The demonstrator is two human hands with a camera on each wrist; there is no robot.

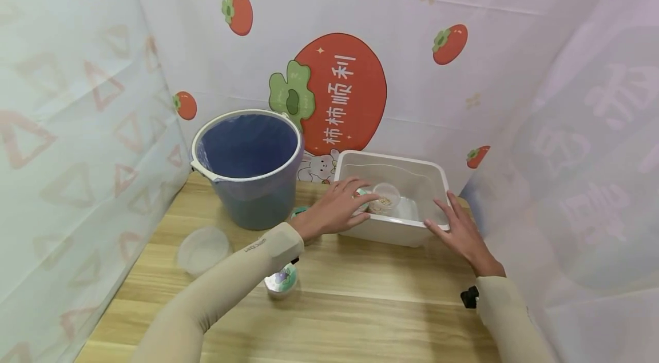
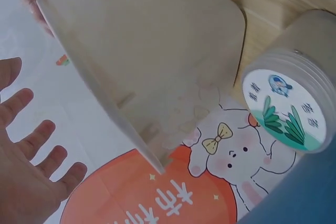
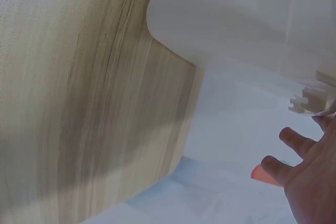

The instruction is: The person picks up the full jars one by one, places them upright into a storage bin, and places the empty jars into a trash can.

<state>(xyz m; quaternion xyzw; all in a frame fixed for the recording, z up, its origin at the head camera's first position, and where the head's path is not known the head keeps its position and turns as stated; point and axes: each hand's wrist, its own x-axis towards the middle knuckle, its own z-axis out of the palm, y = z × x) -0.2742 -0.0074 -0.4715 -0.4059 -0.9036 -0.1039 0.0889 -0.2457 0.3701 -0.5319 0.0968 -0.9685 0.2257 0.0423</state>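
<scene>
A white rectangular plastic bin [image 1: 355,228] stands on the wooden table against the back sheet. My left hand [image 1: 337,207] reaches over its front left rim, fingers spread, close to a jar with a printed lid [image 1: 362,200] inside. Beside that, a clear round container [image 1: 387,192] has small pale bits in or behind it. In the left wrist view, the left hand [image 2: 26,166] shows extended fingers and a bare palm. My right hand [image 1: 463,240] rests at the bin's front right corner, thumb at the front rim. Its fingers [image 3: 296,142] look loosely extended in the right wrist view.
A blue bucket [image 1: 257,197] with a white rim stands left of the bin. A lidded jar [image 2: 286,109] sits between them, partly behind my left wrist. Another lidded jar [image 1: 281,282] and a translucent round tub [image 1: 204,250] are nearer. Printed sheets [image 1: 412,94] surround the table.
</scene>
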